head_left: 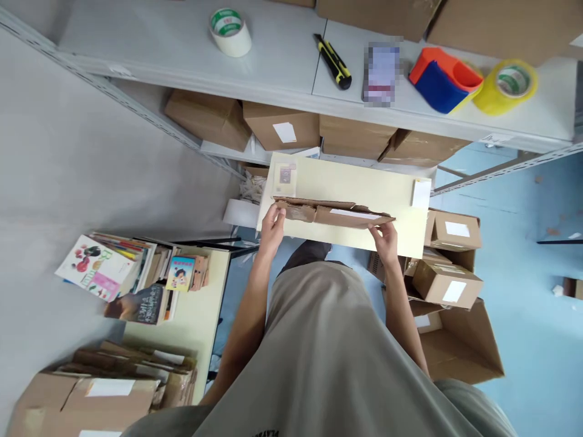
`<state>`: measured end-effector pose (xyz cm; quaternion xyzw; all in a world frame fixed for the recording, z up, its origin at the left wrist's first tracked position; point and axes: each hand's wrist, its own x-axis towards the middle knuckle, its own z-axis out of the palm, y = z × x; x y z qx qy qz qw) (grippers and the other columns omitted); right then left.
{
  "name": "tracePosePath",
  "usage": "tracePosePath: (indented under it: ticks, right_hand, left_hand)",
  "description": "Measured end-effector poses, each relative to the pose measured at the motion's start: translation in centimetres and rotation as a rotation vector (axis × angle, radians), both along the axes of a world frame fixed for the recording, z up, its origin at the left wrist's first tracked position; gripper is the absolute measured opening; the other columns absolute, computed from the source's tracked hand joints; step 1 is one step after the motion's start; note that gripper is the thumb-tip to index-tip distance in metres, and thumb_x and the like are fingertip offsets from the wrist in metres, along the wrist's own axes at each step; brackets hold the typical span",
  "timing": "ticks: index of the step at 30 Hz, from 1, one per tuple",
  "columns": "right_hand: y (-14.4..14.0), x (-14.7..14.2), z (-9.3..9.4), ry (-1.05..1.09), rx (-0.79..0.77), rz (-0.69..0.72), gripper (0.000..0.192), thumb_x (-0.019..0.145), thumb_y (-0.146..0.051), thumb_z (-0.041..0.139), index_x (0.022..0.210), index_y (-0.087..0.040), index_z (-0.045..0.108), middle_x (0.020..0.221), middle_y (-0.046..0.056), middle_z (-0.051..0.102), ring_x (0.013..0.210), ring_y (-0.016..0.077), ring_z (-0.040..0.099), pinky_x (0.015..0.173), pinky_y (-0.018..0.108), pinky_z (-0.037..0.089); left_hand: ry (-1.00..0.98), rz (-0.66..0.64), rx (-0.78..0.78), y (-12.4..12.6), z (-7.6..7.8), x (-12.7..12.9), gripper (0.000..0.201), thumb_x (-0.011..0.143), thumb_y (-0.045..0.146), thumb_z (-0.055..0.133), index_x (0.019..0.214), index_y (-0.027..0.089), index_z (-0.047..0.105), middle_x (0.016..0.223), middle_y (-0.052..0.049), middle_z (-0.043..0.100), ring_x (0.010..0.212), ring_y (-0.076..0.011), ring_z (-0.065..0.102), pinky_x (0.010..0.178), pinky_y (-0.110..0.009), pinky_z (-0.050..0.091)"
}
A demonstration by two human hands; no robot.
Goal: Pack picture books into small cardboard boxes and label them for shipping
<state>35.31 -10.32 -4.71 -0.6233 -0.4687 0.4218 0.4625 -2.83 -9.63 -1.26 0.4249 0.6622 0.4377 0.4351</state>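
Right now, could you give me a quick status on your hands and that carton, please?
Left hand and right hand grip opposite ends of the flattened carton. Carton over the cream board. Nothing in the way.

A flattened box (334, 213) is lying on a small table (405, 240) at frame centre — shelf (182, 48) above it carrying tape (230, 30) and a knife (333, 62); books (118, 273) are sitting lower left.

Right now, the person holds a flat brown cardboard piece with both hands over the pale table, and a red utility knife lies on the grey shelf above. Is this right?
Not quite. In the head view the utility knife on the grey shelf is yellow and black, not red. The rest holds: the left hand and right hand grip the flat cardboard piece over the pale table.
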Motion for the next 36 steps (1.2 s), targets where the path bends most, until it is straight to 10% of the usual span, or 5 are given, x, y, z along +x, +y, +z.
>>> tracePosePath:
  ticks: [11, 17, 25, 36]
  right_hand:
    - [4.2, -1.4, 0.2, 0.019, -0.236, 0.189, 0.074, 0.095, -0.078, 0.08, 0.151, -0.028, 0.077, 0.155, 0.014, 0.081, 0.148, 0.0368, 0.073, 0.132, 0.065, 0.058]
    - [5.0, 0.2, 0.1, 0.04, -0.297, 0.166, 0.074, 0.108, -0.084, 0.061, 0.15, -0.026, 0.079, 0.158, 0.015, 0.081, 0.152, 0.0367, 0.072, 0.133, 0.063, 0.057]
    - [7.4, 1.9, 0.6, 0.111, -0.441, 0.131, 0.094, 0.097, -0.097, 0.074, 0.158, -0.026, 0.078, 0.172, 0.016, 0.073, 0.16, 0.0395, 0.069, 0.133, 0.063, 0.06]
    - [9.5, -0.1, 1.7, 0.118, -0.376, 0.099, 0.08, 0.097, -0.088, 0.082, 0.15, -0.028, 0.081, 0.156, 0.015, 0.082, 0.129, 0.034, 0.082, 0.109, 0.053, 0.072]
  left_hand:
    - [-0.141, -0.126, -0.141, 7.8, -5.1, 5.5, 0.065, 0.103, 0.058, 0.058, 0.153, 0.02, 0.074, 0.172, -0.017, 0.071, 0.167, -0.0343, 0.062, 0.144, -0.048, 0.046]
    - [-0.224, 0.036, -0.233, 8.5, -7.5, 6.4, 0.067, 0.099, 0.072, 0.065, 0.141, 0.022, 0.076, 0.155, -0.019, 0.08, 0.147, -0.0352, 0.076, 0.127, -0.049, 0.061]
    - [-0.348, -0.104, -0.449, 8.1, -5.9, 3.5, 0.07, 0.097, 0.081, 0.075, 0.136, 0.023, 0.079, 0.135, -0.016, 0.086, 0.132, -0.0342, 0.082, 0.101, -0.043, 0.071]
    - [-0.416, -0.144, -0.382, 9.8, -4.9, 3.0, 0.087, 0.089, 0.084, 0.092, 0.149, 0.023, 0.08, 0.155, -0.019, 0.082, 0.151, -0.0403, 0.075, 0.121, -0.054, 0.067]
